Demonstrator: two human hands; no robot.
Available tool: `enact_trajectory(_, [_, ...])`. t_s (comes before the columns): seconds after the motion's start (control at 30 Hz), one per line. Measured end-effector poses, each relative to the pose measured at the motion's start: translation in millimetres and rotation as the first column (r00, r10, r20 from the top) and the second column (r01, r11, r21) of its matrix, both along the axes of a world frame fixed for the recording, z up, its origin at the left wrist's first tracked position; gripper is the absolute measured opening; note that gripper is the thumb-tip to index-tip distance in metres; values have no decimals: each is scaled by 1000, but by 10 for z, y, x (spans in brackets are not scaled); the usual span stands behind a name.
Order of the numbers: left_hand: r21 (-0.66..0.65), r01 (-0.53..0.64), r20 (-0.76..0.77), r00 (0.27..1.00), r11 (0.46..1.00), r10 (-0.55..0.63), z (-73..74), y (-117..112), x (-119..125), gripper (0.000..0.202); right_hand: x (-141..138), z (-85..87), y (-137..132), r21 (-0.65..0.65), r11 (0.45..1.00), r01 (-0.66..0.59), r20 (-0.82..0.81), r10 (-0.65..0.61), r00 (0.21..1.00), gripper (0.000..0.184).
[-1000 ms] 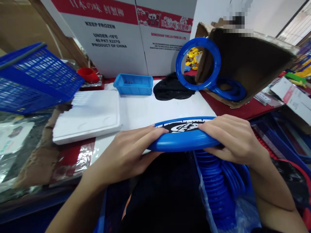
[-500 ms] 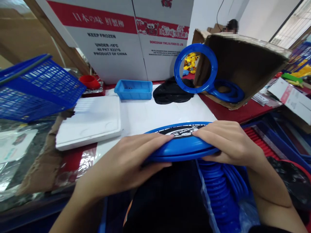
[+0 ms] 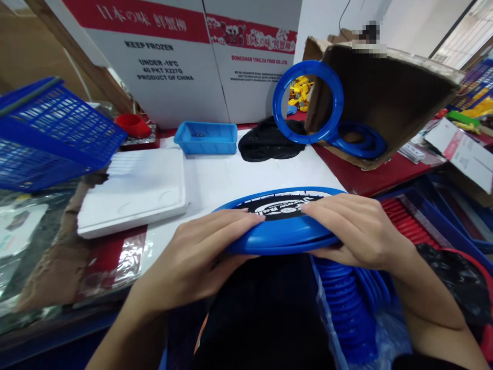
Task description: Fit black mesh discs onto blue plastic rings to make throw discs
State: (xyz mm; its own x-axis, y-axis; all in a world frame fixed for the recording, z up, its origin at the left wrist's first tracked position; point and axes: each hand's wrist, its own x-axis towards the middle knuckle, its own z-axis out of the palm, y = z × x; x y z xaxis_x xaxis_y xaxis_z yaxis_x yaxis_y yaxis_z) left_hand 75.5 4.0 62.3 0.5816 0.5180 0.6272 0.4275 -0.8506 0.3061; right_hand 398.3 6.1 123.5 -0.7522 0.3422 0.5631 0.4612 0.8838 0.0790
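Both my hands grip one blue flying disc point(image 3: 283, 231) with a black-and-white printed centre, held flat at the near table edge. My left hand point(image 3: 200, 257) wraps its left rim, fingers over the top. My right hand point(image 3: 358, 231) clasps the right rim the same way. Below the disc a stack of blue discs point(image 3: 346, 303) lies in a plastic bag beside my lap.
White sheet point(image 3: 246, 174) and white foam tray point(image 3: 134, 190) lie ahead. Behind them stand a small blue tray point(image 3: 206, 137), black cloth point(image 3: 269, 141), red bowl point(image 3: 133, 125), blue basket point(image 3: 50, 133), white cartons point(image 3: 173, 56). A blue ring point(image 3: 306, 103) leans on a cardboard box point(image 3: 385, 103) holding more rings point(image 3: 360, 141).
The disc has tilted so more of its printed top shows, and it shifted slightly left and lower; both hands keep their hold. The view also shifted a little.
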Motion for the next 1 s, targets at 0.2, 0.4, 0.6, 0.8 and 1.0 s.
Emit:
enact_trajectory(0.2, [-49, -20, 5, 1000, 999, 20, -30, 15, -61, 63, 49, -21, 11, 141, 990, -12, 71, 2, 997, 38])
enact_trajectory(0.4, [-34, -19, -21, 1000, 999, 18, 40, 44, -19, 62, 79, -22, 75, 125, 991, -41, 87, 30, 996, 36])
enact_trajectory(0.6, [15, 42, 19, 999, 999, -42, 84, 68, -30, 61, 50, 40, -25, 35, 999, 19, 104, -22, 994, 42])
enact_trajectory(0.8, [-1, 108, 30, 994, 994, -108, 83, 88, -49, 68, 57, 0, -71, 85, 995, -51, 75, 45, 996, 39])
enact_trajectory(1.0, [-11, 90, 44, 995, 996, -89, 25, 93, -16, 62, -31, -44, -64, 42, 995, -87, 2, 87, 996, 31])
